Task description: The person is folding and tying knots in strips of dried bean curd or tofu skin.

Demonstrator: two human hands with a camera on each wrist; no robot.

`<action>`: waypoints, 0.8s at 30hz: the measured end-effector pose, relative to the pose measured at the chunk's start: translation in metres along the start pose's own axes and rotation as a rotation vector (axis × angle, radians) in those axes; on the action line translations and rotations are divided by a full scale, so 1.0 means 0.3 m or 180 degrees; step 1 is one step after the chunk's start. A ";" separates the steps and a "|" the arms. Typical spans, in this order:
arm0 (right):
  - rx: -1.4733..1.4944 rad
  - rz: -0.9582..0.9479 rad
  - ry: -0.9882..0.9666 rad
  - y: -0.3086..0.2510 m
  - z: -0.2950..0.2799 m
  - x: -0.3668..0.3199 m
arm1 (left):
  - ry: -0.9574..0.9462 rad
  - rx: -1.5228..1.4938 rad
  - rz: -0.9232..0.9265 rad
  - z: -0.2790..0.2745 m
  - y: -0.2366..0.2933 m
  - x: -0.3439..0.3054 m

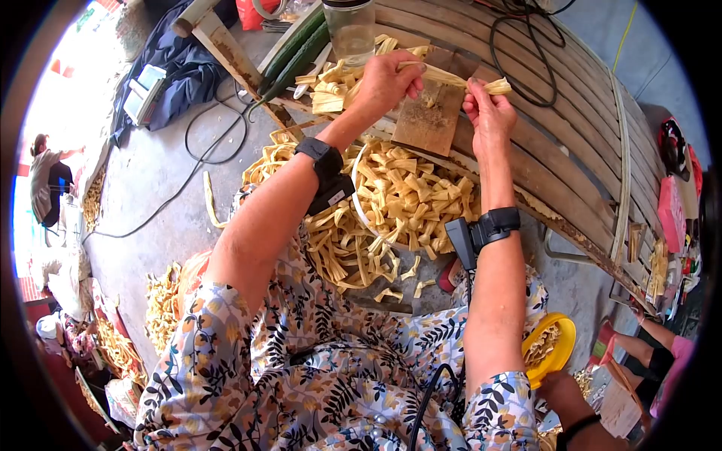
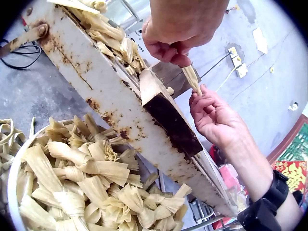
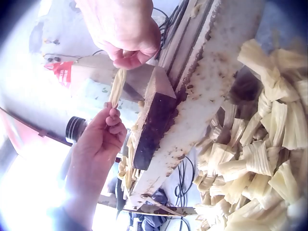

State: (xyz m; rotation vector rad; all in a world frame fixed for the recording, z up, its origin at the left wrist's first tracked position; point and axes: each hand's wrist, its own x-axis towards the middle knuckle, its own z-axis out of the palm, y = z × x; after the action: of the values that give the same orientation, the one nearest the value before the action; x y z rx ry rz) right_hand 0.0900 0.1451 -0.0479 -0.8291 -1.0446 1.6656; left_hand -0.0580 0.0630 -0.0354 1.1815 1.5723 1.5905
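Observation:
Between my two hands stretches a pale yellow, fibrous dried strip (image 1: pixel 444 76), held above a small wooden board (image 1: pixel 423 128) on the slatted bench. My left hand (image 1: pixel 387 81) pinches one end between thumb and fingers. The other end is pinched by my right hand (image 1: pixel 491 119), and a short frayed tip sticks out past its fingers. In the left wrist view the strip (image 2: pixel 191 80) runs taut from hand to hand. Below, many knotted strips (image 1: pixel 410 192) heap up in a white-rimmed basin (image 2: pixel 13 192) by my knees. Loose strips (image 1: pixel 331 89) lie to the left of the board.
Two cucumbers (image 1: pixel 297 56) and a glass jar (image 1: pixel 351 34) stand at the bench's left end. A black cable (image 1: pixel 553 71) loops over the slats (image 1: pixel 571 150). A yellow bowl (image 1: pixel 560 353) sits at lower right, near another person's arm (image 1: pixel 575 410).

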 end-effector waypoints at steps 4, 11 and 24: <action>-0.0028 0.0044 0.0045 0.000 -0.001 0.002 | 0.0034 0.0067 0.0059 0.004 0.001 0.000; 0.0014 0.0052 0.0077 0.001 -0.002 0.011 | 0.0075 0.0147 0.0086 0.011 0.006 0.002; -0.0482 -0.0135 -0.0065 0.052 -0.008 0.012 | 0.0511 0.0661 0.0033 0.025 -0.064 0.008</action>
State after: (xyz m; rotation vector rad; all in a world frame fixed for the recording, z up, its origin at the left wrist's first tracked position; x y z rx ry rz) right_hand 0.0854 0.1465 -0.0634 -0.8831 -1.2060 1.5770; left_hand -0.0555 0.0707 -0.0544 1.1945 1.8752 1.5922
